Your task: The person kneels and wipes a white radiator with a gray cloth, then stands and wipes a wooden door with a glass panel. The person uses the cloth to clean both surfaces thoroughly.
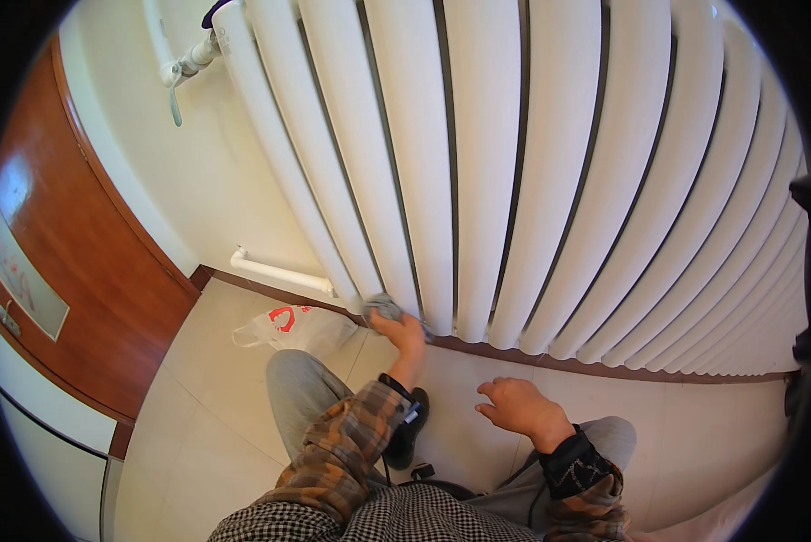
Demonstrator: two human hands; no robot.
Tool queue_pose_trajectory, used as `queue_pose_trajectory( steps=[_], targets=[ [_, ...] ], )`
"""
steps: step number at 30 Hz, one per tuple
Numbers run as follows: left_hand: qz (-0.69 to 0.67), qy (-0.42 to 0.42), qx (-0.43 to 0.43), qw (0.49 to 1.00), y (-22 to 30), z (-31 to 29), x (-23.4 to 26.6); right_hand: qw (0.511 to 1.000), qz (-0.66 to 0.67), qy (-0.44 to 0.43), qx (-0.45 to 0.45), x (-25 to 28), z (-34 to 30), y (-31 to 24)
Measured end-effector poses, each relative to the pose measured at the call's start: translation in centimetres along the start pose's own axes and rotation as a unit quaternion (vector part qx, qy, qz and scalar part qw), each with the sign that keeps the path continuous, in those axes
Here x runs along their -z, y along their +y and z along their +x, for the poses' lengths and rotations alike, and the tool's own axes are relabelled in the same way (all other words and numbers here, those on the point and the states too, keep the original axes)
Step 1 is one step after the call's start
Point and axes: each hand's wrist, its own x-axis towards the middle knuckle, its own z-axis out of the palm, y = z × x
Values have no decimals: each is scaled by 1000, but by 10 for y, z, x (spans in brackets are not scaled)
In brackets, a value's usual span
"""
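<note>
A grey cloth (384, 305) is bunched in my left hand (402, 332), which presses it against the bottom of the white radiator (485, 181), at the lower ends of its left-hand columns. Some of the cloth shows past the right side of my wrist. My right hand (519, 408) hangs above the floor near my right knee, apart from the radiator. Its thumb and fingers are loosely bent and spread, with nothing in them.
A white plastic bag (310, 331) with red print lies on the tiled floor (202, 397), left of my left hand. A white pipe (283, 274) runs low along the wall, and a valve (193, 61) joins the radiator's upper left. A brown door (80, 244) stands at far left.
</note>
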Motion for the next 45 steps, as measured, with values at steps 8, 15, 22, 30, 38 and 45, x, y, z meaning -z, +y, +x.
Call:
queue_pose_trajectory(
  steps=[8, 15, 22, 30, 38, 45],
  targets=[
    [-134, -118, -25, 984, 119, -40, 17, 1000, 1, -31, -2, -4, 10, 1],
    [47, -22, -604, 795, 249, 50, -20, 1000, 0, 4, 18, -8, 9, 1],
    [201, -128, -629, 740, 101, 8, 7, 1000, 5, 5, 17, -5, 9, 0],
    [97, -180, -565, 799, 159, 8, 16, 1000, 6, -13, -2, -5, 7, 3],
    [-1, -73, -665, 743, 290, 0, -48, 999, 2, -32, -5, -3, 11, 0],
    [-52, -38, -717, 694, 396, 25, -74, 1000, 11, -22, 11, -7, 10, -1]
  ],
)
